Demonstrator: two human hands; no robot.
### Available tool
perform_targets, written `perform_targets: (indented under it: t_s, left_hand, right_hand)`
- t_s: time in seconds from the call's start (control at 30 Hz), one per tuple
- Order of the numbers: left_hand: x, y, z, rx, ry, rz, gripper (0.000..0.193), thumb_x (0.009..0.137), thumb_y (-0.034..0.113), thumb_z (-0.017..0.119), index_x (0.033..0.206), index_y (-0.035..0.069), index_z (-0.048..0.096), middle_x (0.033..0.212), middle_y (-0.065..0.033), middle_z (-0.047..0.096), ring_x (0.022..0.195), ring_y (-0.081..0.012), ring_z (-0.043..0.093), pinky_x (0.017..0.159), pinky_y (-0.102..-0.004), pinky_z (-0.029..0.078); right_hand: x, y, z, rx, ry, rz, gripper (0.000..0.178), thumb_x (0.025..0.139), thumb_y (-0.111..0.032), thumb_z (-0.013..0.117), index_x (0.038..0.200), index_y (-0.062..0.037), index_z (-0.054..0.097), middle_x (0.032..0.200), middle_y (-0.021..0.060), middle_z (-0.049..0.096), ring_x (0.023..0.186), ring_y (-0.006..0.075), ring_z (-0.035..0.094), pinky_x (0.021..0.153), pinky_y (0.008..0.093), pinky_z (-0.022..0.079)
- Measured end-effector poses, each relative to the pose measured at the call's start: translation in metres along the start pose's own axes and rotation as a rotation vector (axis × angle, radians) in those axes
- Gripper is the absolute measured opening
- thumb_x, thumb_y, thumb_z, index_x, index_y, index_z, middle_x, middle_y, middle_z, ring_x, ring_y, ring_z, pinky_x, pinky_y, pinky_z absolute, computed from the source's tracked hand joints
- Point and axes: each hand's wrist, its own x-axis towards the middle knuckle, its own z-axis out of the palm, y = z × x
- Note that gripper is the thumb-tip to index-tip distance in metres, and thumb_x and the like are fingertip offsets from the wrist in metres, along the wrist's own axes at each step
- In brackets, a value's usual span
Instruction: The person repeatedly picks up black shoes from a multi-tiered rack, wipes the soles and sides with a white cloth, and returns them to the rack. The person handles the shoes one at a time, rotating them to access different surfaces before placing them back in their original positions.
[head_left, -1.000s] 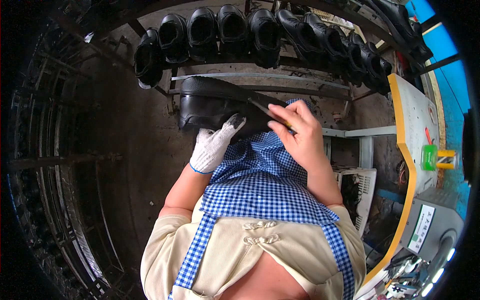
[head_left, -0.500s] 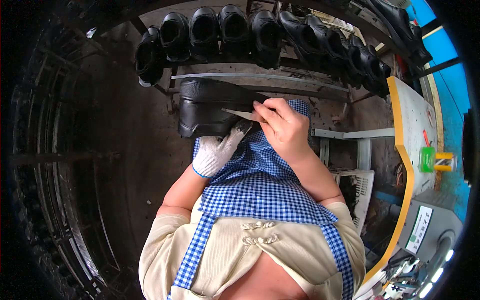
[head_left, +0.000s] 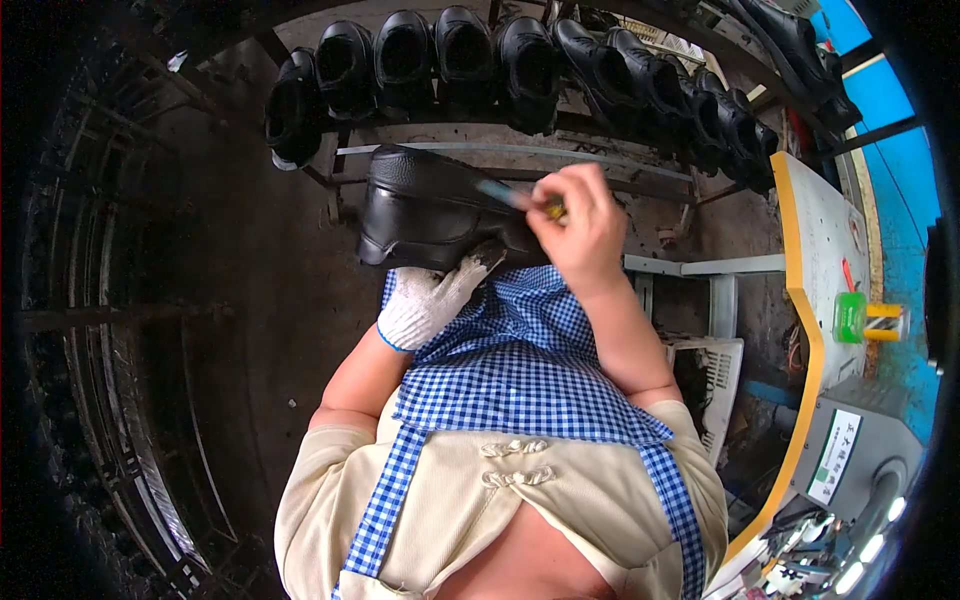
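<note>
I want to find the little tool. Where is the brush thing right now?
In the head view, the thin brush is in the right hand, upper middle, its tip on the black shoe that the gloved left hand holds from below.

Dim, shadowed left side, daylight brighter at right; fisheye bends edges, black vignette corners.
</note>
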Motion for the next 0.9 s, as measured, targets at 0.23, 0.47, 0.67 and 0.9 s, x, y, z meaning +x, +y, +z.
perform_targets:
  t_s: [0.23,0.47,0.67,0.9]
  left_hand:
    - [0.000,0.010,-0.006,-0.094,0.009,-0.083,0.030,0.085,0.000,0.064,0.114,0.006,0.066,0.112,-0.0117,0.067,0.105,-0.0225,0.064,0.091,-0.0350,0.053]
    - [0.007,-0.002,-0.013,0.209,0.091,0.234,0.041,0.070,-0.005,0.073,0.109,0.006,0.068,0.112,-0.0112,0.067,0.106,-0.0263,0.064,0.091,-0.0357,0.053]
    - [0.012,-0.010,-0.003,-0.052,0.181,-0.005,0.046,0.063,-0.009,0.074,0.104,0.010,0.070,0.112,-0.0105,0.068,0.108,-0.0291,0.063,0.093,-0.0374,0.051]
    - [0.017,0.017,-0.002,-0.965,0.256,-0.374,0.030,0.086,0.003,0.064,0.115,0.000,0.060,0.113,-0.0143,0.063,0.102,-0.0235,0.064,0.086,-0.0368,0.055]
  right_hand:
    - [-0.007,0.040,-0.023,0.169,-0.066,0.342,0.012,0.082,-0.008,0.072,0.084,0.0003,0.064,0.080,0.0087,0.065,0.072,0.0174,0.066,0.063,0.0268,0.051]
    - [-0.051,0.068,-0.048,0.750,-0.070,0.670,0.018,0.095,-0.011,0.059,0.105,0.0017,0.067,0.087,0.0036,0.069,0.068,0.0097,0.061,0.065,0.0239,0.048]
    - [-0.039,0.046,-0.063,0.395,0.054,0.291,0.027,0.093,-0.016,0.064,0.115,-0.0011,0.065,0.097,0.0040,0.063,0.063,0.0038,0.047,0.054,0.0171,0.036]
    - [-0.041,0.045,-0.076,0.578,-0.036,0.262,0.058,0.080,-0.030,0.078,0.127,-0.0027,0.058,0.098,0.0025,0.058,0.059,0.0014,0.035,0.050,0.0173,0.028]
